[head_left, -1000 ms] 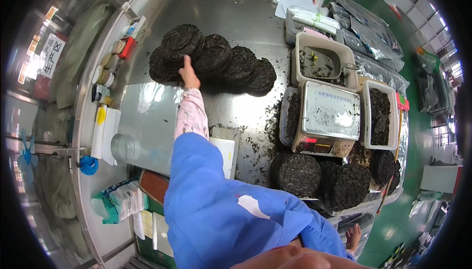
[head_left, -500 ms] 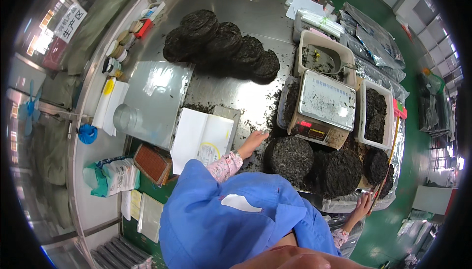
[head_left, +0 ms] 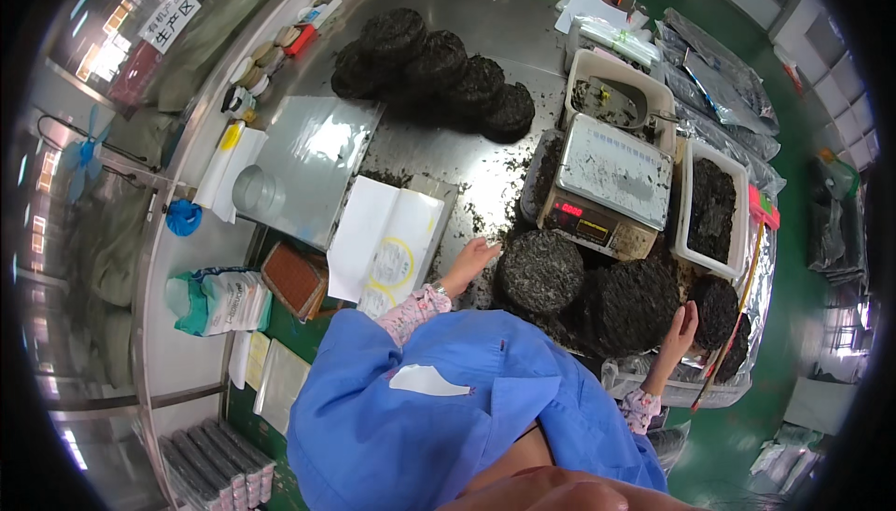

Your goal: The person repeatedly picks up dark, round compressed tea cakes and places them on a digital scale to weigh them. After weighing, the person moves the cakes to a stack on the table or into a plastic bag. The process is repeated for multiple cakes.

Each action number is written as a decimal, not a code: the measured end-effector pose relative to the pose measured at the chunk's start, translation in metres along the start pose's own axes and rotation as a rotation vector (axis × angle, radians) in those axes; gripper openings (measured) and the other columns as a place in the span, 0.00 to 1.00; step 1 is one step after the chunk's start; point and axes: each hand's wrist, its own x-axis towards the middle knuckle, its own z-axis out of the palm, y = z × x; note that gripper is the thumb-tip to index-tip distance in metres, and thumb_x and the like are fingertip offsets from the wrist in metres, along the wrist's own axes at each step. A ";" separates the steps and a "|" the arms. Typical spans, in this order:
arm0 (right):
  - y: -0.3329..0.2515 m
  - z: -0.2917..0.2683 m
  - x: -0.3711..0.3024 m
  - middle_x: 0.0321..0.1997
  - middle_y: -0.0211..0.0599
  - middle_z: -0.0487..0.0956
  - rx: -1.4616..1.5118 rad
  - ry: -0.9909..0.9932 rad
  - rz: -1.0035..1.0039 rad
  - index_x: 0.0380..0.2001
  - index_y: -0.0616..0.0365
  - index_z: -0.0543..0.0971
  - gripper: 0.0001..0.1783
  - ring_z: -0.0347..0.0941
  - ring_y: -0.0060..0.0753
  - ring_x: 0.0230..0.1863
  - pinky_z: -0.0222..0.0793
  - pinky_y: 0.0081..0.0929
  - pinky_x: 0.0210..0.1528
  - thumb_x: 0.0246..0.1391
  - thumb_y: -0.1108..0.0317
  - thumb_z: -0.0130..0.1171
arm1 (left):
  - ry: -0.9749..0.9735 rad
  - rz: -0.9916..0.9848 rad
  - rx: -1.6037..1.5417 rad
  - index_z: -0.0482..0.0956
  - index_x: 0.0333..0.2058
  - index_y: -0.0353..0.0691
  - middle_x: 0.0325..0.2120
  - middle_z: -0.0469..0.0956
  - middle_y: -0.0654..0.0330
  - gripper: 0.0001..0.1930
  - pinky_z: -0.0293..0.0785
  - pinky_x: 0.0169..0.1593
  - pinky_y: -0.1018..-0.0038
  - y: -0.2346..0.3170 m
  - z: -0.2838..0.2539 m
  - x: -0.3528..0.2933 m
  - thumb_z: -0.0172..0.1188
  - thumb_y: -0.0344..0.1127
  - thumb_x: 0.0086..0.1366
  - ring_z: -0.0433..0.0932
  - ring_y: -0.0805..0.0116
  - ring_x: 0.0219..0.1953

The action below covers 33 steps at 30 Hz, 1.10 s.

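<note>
My left hand [head_left: 469,266] is over the near table edge, just left of a dark, round pressed cake [head_left: 541,271]. Its fingers are drawn together, with a small pale bit at their tips that I cannot make out. My right hand [head_left: 679,336] is raised, fingers stretched and holding nothing, between a second large dark cake [head_left: 635,308] and a smaller dark one [head_left: 715,311]. Behind the cakes stands a scale [head_left: 616,175] with a metal pan and a lit red display. An open white booklet [head_left: 383,248] lies left of my left hand.
Several dark round cakes [head_left: 434,68] lean in a row farther back on the metal table. White tubs [head_left: 744,231] holding dark flakes stand beside the scale. A thin stick [head_left: 737,315] crosses the right edge. A clear sheet [head_left: 317,156] lies at left.
My right hand has moved up and left, away from the thin stick, toward the cakes. My left hand's fingers have drawn in. The whole view has shifted slightly.
</note>
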 end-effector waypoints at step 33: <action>0.014 -0.025 -0.001 0.61 0.36 0.70 0.346 -0.280 0.550 0.62 0.65 0.66 0.31 0.67 0.26 0.58 0.61 0.26 0.58 0.68 0.50 0.48 | -0.645 1.241 1.150 0.53 0.66 0.33 0.66 0.52 0.40 0.53 0.47 0.70 0.51 0.069 0.217 -0.059 0.72 0.51 0.48 0.50 0.42 0.69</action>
